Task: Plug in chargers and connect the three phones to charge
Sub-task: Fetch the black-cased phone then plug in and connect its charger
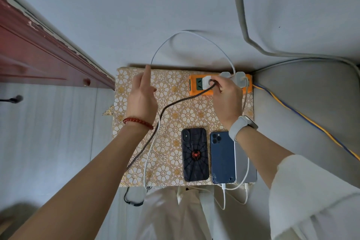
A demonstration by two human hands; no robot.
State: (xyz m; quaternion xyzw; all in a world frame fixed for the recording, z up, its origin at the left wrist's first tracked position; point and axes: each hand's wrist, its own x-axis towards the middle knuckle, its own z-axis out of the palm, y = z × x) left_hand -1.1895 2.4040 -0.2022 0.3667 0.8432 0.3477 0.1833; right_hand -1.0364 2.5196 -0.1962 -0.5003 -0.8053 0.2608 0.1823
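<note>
Centrally, a small table (136,173) covered in a gold-and-white floral cloth carries every item.

Power strip (196,91): orange body with green socket faces, lying along the table's upper right edge. Two white chargers sit in its right-hand sockets, one (242,80) with a white cable looping up toward the upper middle of the frame.

Third charger (206,83): white cube at the strip, pinched in the right hand's (227,101) grip, fingers curled around it; a dark braided cable (175,103) runs from it diagonally to the lower left, off the table's near edge.

Left hand (143,99): raised at centre left, index finger straight and touching the white cable's loop (187,32), other fingers loosely relaxed; nothing clamped.

Phones, lower right of the table, face down, side by side:
- black case (195,155) with a web pattern and red spider;
- dark blue phone (222,159), triple camera, white cable plugged into its bottom end;
- silver phone (245,167), partly hidden by the right forearm, white cable lying across it.
</note>
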